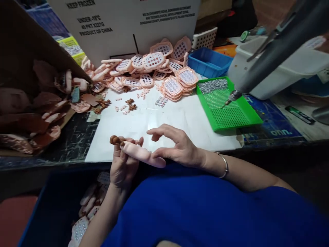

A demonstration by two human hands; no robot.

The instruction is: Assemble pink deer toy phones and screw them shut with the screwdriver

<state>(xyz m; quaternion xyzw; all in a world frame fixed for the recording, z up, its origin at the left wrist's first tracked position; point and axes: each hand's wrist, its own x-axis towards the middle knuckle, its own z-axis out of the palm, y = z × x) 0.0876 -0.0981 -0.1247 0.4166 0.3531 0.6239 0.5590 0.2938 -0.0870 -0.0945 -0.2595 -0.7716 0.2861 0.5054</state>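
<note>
A pale pink plastic toy phone (140, 153), seen nearly edge-on, lies tilted in my left hand (122, 168), whose fingers wrap round its far side. From its left end sticks out a brown knobbed piece (114, 140). My right hand (180, 147) is over the toy's right end, index finger and thumb spread apart. The thumb is at the toy's edge; whether it touches I cannot tell. Beyond the hands, on the white sheet (138, 127), are brown bow-like pieces (131, 104) and small loose buttons (161, 101).
Pink button-studded shells (154, 61) are heaped before a white carton (123, 31). A green tray (228, 116) holds screws (213, 85), with an electric screwdriver (246, 79) hanging over it. A blue bin (208, 61) stands behind. Below left, a dark bin (51, 206) holds similar toys.
</note>
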